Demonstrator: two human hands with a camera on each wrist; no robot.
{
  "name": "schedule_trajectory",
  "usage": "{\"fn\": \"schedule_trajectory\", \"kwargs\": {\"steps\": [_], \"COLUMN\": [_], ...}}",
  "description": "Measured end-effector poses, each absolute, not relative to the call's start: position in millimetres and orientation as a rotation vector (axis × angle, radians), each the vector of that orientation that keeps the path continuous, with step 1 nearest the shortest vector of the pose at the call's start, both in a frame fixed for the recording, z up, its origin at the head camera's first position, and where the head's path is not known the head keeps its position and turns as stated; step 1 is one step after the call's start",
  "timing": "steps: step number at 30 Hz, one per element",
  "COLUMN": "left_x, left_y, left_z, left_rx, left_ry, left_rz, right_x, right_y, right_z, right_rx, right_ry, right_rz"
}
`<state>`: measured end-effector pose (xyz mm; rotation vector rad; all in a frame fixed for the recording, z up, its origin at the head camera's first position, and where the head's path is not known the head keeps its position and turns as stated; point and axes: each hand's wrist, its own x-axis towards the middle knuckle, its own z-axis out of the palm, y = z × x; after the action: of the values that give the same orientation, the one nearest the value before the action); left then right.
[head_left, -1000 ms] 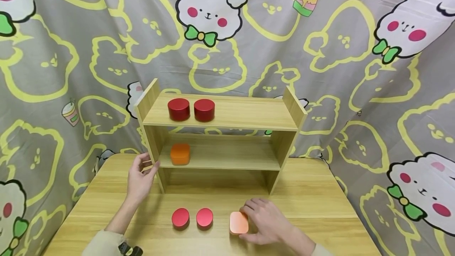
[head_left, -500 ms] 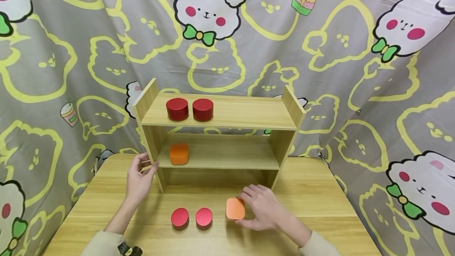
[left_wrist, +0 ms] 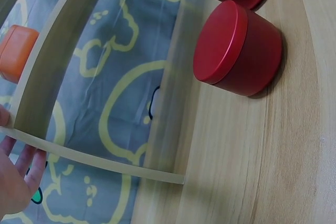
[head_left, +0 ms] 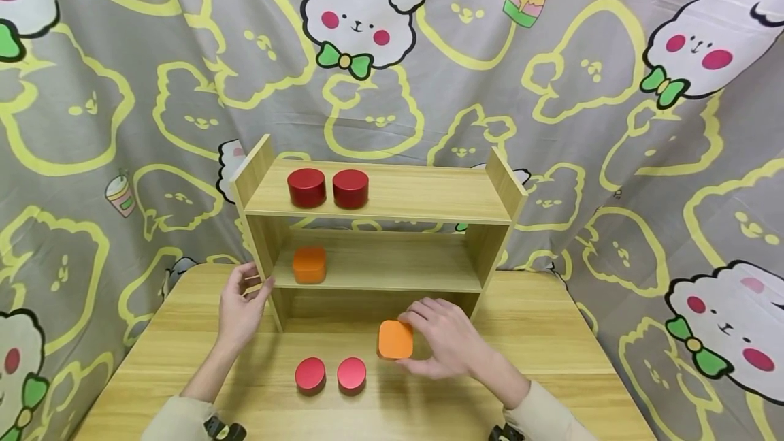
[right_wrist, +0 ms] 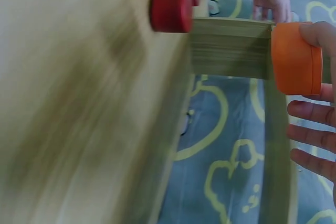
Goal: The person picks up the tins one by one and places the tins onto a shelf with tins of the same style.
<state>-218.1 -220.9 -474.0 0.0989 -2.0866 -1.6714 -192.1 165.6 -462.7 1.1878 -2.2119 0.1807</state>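
My right hand point(head_left: 446, 342) pinches an orange rounded-square tin point(head_left: 395, 339) between thumb and fingers, lifted over the table before the shelf. A lid seam shows on this tin point(right_wrist: 295, 59) in the right wrist view. My left hand point(head_left: 243, 305) grips the left side panel of the wooden shelf point(head_left: 392, 281), thumb at the front edge and fingers on the outer face. Another orange tin point(head_left: 309, 265) stands at the left of the middle board. Two round red tins point(head_left: 307, 187) sit on the top board's left half. Two smaller-looking red tins point(head_left: 310, 374) stand on the table in front.
The shelf stands towards the back of the wooden table point(head_left: 539, 359). A grey curtain point(head_left: 465, 107) with bunny prints hangs behind and along both sides. Black wrist cameras point(head_left: 224, 430) sit on both wrists.
My right hand has lifted the orange tin off the table and carried it forward and left, towards the shelf. My left hand stays on the side panel.
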Motion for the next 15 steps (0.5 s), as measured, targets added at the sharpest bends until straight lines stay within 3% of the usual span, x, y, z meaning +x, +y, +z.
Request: {"fn": "schedule_trajectory", "kwargs": {"steps": [15], "left_x": [-219], "left_y": [-221], "left_z": [-475], "left_rx": [0.127], "left_ry": [-2.117], "left_rz": [-1.660], "right_x": [-200], "right_y": [147], "right_z": [-427], "right_rx": [1.196], "right_ry": [-2.160], "right_rz": [0.295]}}
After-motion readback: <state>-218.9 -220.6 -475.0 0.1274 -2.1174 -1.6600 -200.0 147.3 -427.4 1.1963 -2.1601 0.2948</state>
